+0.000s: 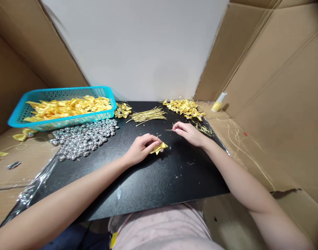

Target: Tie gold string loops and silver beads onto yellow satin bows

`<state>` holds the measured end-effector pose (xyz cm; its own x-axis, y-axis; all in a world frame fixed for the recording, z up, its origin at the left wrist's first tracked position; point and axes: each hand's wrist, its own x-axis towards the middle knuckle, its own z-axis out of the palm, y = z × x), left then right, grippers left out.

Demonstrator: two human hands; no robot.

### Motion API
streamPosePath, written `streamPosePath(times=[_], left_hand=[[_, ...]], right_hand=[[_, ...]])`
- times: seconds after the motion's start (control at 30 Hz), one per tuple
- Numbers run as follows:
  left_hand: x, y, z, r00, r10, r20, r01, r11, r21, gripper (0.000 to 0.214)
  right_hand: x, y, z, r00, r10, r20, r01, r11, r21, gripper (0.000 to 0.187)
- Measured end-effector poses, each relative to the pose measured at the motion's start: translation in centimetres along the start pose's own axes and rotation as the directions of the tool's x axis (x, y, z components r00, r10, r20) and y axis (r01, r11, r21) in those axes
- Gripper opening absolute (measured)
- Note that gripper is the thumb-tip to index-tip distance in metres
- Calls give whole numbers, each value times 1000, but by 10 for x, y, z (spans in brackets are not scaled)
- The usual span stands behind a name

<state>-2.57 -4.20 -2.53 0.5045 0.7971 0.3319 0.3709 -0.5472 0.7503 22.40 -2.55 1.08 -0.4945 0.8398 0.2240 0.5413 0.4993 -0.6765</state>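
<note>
My left hand pinches a small yellow ribbon bow just above the black board. A silvery bead or bell shows at the bow's middle, and a thin gold strand sticks up beside my fingertips. To the right and a little farther back, my right hand has thumb and fingers pressed together. From its fingertips a thin strand points left, too blurred to make out in detail. The two hands are apart, with bare board between them. Behind them lies a bundle of gold cord pieces.
A turquoise basket of yellow ribbon bows stands at back left, before a spread of silver bells. Bows with bells form a small pile and a larger pile. Cord scraps lie right; a thread spool stands beyond. Cardboard walls flank the board.
</note>
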Motion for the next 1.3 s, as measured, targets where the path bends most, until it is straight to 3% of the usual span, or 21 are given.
streamPosePath(times=[0.1,0.27,0.37,0.5,0.63,0.8,1.1,1.3], left_hand=[[-2,2,-1,996,61,-65,-57,996,66,22],[-2,3,0,987,114,-116,-104,990,91,18],[-2,4,1,981,139,-135,-127,988,92,17],[-1,5,1,980,120,-158,-110,991,74,16],[1,5,2,985,-1,-174,-16,995,-96,17],[6,2,6,976,-143,-164,72,924,-375,19],[10,3,11,967,-249,-52,159,750,-642,16],[12,-5,13,964,-261,-50,149,689,-709,17]], right_hand=[[-4,-11,8,1000,10,3,-11,988,154,27],[-5,-27,45,982,178,-59,-135,890,435,32],[-4,-32,58,968,236,-82,-165,851,498,30],[-3,-32,60,960,258,-106,-175,852,494,27],[-1,-30,61,958,248,-143,-157,873,463,25],[2,-31,65,943,283,-173,-164,851,499,29],[12,-34,73,931,363,-39,-193,580,791,22],[13,-34,75,909,416,-14,-227,523,821,10]])
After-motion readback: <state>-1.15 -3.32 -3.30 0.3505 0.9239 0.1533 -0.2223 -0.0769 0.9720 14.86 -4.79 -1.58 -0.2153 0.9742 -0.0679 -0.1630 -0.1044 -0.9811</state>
